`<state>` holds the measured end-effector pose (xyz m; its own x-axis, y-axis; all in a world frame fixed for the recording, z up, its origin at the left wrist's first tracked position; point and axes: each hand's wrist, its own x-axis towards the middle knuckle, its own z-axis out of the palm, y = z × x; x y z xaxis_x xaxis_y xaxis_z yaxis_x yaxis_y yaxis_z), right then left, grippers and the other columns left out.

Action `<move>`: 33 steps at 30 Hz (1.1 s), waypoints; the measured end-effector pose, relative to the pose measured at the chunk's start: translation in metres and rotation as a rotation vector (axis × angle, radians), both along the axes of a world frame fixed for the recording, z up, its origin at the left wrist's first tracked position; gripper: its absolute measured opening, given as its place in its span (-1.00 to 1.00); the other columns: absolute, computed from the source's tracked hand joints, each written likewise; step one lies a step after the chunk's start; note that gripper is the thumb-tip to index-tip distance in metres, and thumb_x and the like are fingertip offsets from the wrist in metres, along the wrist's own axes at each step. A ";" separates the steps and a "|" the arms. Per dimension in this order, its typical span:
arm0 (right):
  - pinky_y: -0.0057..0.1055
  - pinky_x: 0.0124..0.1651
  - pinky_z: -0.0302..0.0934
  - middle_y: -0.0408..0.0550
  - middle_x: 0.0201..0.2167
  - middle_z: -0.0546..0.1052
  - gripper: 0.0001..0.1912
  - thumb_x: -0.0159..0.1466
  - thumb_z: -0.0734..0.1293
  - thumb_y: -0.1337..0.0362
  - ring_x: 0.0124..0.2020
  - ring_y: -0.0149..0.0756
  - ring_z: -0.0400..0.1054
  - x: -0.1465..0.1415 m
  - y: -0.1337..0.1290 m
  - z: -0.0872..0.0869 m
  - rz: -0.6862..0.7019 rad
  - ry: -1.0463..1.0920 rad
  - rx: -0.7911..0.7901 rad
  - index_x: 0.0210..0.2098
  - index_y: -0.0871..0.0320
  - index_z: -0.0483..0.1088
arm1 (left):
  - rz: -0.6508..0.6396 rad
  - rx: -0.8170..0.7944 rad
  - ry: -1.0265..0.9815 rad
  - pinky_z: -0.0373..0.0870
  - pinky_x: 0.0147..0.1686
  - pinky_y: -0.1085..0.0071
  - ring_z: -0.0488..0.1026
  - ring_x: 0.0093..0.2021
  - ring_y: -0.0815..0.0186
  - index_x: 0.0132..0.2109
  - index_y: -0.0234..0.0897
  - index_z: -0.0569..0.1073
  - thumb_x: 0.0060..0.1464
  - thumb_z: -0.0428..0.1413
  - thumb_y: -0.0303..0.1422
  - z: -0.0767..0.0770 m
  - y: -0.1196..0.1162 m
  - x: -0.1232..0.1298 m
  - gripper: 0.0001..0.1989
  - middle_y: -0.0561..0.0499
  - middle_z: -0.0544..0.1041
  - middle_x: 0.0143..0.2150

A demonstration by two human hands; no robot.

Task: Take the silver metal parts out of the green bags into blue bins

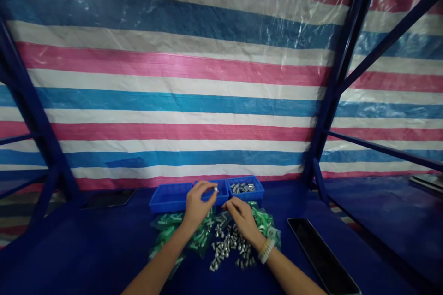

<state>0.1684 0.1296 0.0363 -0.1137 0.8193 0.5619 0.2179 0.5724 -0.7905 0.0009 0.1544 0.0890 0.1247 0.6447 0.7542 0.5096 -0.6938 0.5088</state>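
Note:
My left hand (200,202) is raised in front of the middle blue bin (222,186), pinching a small metal piece (216,189) between thumb and fingertips. My right hand (241,218), with a beaded bracelet at the wrist, hovers just above the loose metal parts (226,244), its fingers bent together; whatever they hold is hidden. Green-and-clear plastic bags (200,239) lie under and beside my left forearm, and more bags (263,221) are to the right of my right hand. The right blue bin (245,196) holds several metal pieces.
A left blue bin (170,197) stands beside the others on the blue table (104,249). A black phone-like slab (321,256) lies at the right, and a dark flat object (108,198) at the back left. Blue metal posts (330,97) and a striped sheet (180,101) stand behind.

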 end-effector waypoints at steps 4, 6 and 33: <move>-0.45 -0.27 0.18 -0.09 -0.44 0.50 -0.63 0.36 0.18 0.11 -0.37 -0.29 0.37 0.007 0.008 -0.003 -0.086 0.064 -0.004 -0.40 0.17 0.49 | 0.051 -0.005 0.213 0.42 -0.12 0.23 0.48 -0.19 0.18 -0.14 -0.25 0.53 -0.03 0.16 -0.52 0.021 0.037 -0.001 -0.74 -0.05 0.55 -0.23; -0.44 -0.28 0.19 -0.08 -0.44 0.51 -0.62 0.36 0.19 0.09 -0.37 -0.28 0.37 0.009 0.011 -0.004 -0.119 0.094 -0.002 -0.40 0.18 0.49 | 0.042 -0.024 0.283 0.39 -0.10 0.24 0.47 -0.17 0.17 -0.13 -0.26 0.52 -0.01 0.13 -0.54 0.022 0.040 -0.003 -0.73 -0.06 0.55 -0.22; -0.43 -0.37 0.18 -0.08 -0.49 0.48 -0.59 0.35 0.18 0.06 -0.43 -0.30 0.34 0.008 0.008 -0.004 -0.177 0.105 0.005 -0.40 0.21 0.48 | -0.284 -0.384 0.721 0.17 -0.13 0.33 0.37 -0.10 0.18 -0.24 -0.20 0.46 -0.06 0.10 -0.58 -0.036 -0.019 -0.024 -0.77 0.05 0.54 -0.24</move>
<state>0.1764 0.1373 0.0322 0.0910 0.8183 0.5676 0.2317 0.5369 -0.8112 -0.0233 0.1349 0.0532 0.6838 0.7107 0.1655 0.6317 -0.6900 0.3534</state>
